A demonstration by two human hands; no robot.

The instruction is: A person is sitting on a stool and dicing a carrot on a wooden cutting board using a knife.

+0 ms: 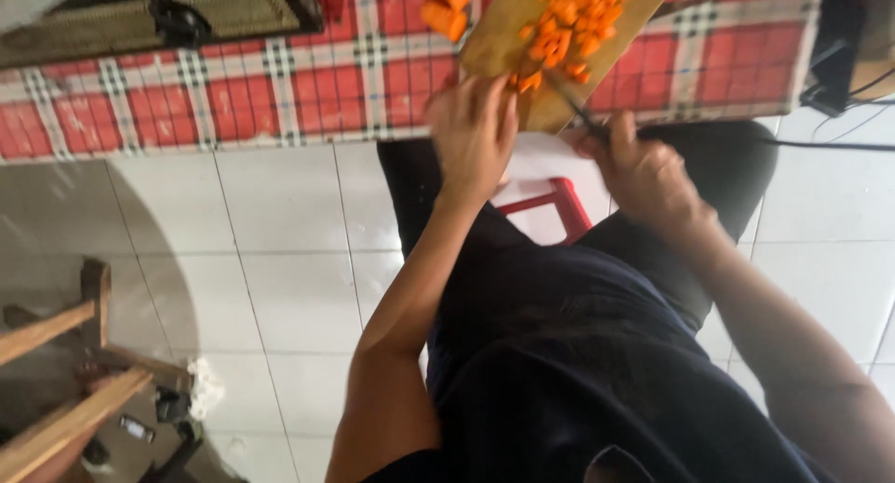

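Your worktop [280,101] wore a red cloth crossed with white bands and thin dark lines, a plaid check. On it, the cutting board [499,35] was pale tan wood, and the carrot pieces [573,17] on the board were bright orange, as were the larger carrot chunks [447,7] just left of the board. The knife [578,110] at the board's near edge looked black. Below the board, the floor [280,241] showed white tiles with grey seams, the stool [559,203] was red with a white top, and your clothing [578,352] was dark navy.
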